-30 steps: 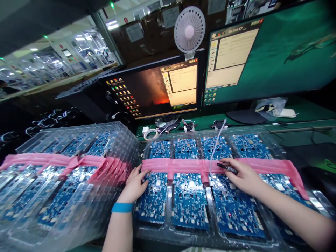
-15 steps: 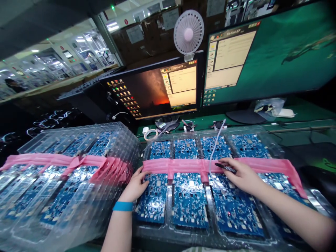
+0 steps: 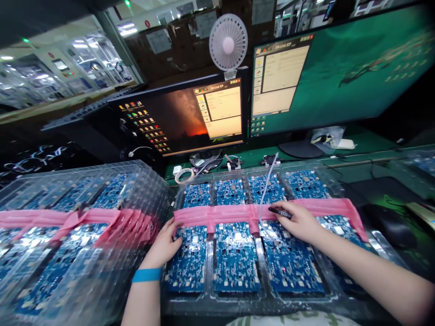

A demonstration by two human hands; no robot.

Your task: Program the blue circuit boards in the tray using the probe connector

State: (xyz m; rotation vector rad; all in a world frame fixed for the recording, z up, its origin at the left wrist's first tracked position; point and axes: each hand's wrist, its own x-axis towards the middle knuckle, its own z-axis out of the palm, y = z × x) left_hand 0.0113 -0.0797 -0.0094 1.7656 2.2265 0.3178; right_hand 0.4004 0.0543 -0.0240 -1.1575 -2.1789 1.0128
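Hands (image 3: 164, 243) (image 3: 301, 222) at clear tray (image 3: 210, 262) | right: black pen (image 3: 279, 212) | inside: blue boards (image 3: 236, 267)

Hands over a tray of blue circuit boards
The right hand (image 3: 295, 219) holds a black pen (image 3: 280, 213); the left hand (image 3: 165, 244) touches the left end of the pink strip (image 3: 231, 214).

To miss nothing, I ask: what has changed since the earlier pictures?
The view turned slightly right, so things appear further left and more boards show at the right edge. Nothing was visibly grasped or released. The left hand stays at the pink strip; the right hand still holds the black pen.
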